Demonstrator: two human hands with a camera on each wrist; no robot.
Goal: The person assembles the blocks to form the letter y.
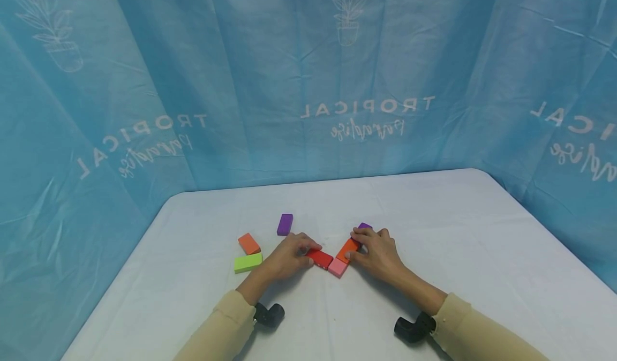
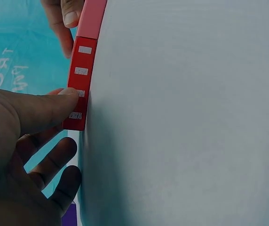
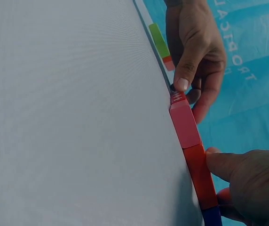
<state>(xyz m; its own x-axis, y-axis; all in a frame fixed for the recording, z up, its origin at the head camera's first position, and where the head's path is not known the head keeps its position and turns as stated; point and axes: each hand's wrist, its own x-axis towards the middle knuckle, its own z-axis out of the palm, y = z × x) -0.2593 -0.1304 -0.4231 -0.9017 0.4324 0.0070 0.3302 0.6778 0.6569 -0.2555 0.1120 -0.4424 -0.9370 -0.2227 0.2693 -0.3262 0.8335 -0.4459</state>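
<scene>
In the head view my left hand [image 1: 289,256] pinches a red block [image 1: 322,260] between thumb and fingers. White printed marks show along that block's side [image 2: 81,71] in the left wrist view. Its far end meets a pink block [image 1: 337,268], which forms the corner of a V-shaped row. An orange block [image 1: 348,250] continues from the pink one, then a purple block [image 1: 365,225], partly hidden by fingers. My right hand [image 1: 378,254] holds the orange block, the thumb against its near side and fingers on the far side near the purple block.
Left of my left hand, a green block [image 1: 248,263] and a second orange block [image 1: 249,243] lie close together. Another purple block [image 1: 285,224] lies farther back. The white-covered table [image 1: 434,205] ends at a blue printed curtain [image 1: 270,152].
</scene>
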